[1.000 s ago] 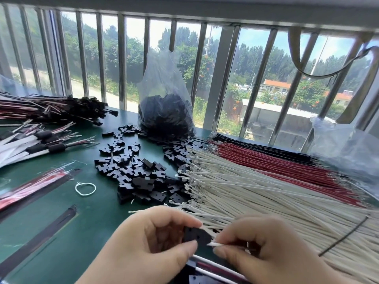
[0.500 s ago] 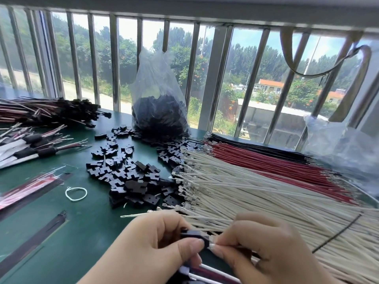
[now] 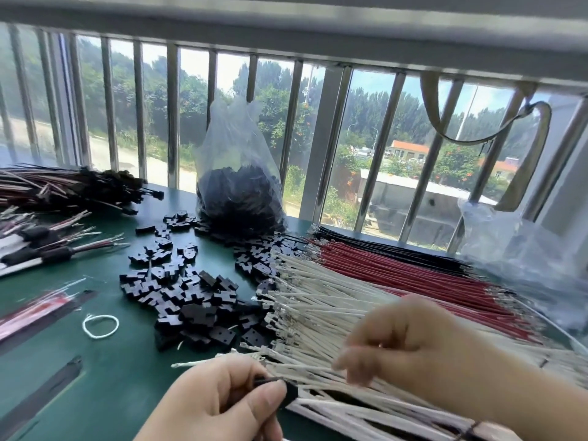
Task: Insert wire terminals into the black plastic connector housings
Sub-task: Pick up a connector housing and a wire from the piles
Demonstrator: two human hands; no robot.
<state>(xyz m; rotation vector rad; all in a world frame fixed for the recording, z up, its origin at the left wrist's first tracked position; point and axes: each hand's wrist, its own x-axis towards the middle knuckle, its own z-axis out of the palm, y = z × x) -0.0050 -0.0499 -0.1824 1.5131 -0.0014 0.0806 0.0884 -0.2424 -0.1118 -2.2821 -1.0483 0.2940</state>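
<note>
Head view: at 6 o'clock the left hand [image 3: 222, 405] pinches a black connector housing [image 3: 288, 393] between thumb and forefinger, with white wires running out of it toward 4 o'clock; at 4 o'clock the right hand [image 3: 410, 342] hovers over the bundle of white wires [image 3: 334, 300], its fingers loosely curled and blurred, and I cannot tell whether they pinch a wire; the white wires fan across the green table [image 3: 105, 361] from the centre toward 4 o'clock, metal terminals pointing toward 9 o'clock; just beyond them at 3 o'clock lie red wires [image 3: 397, 272], then black wires [image 3: 381, 246] nearer the window; a loose pile of black housings [image 3: 191, 300] spreads at the centre, touching the terminal ends of the white wires; at 12 o'clock stands a clear plastic bag [image 3: 238, 186] filled with more housings; at 10 o'clock lies a heap of finished harnesses [image 3: 70, 189]; at 8 o'clock a white string loop [image 3: 100, 326] rests on the table; barred window [image 3: 173, 116] behind.
</note>
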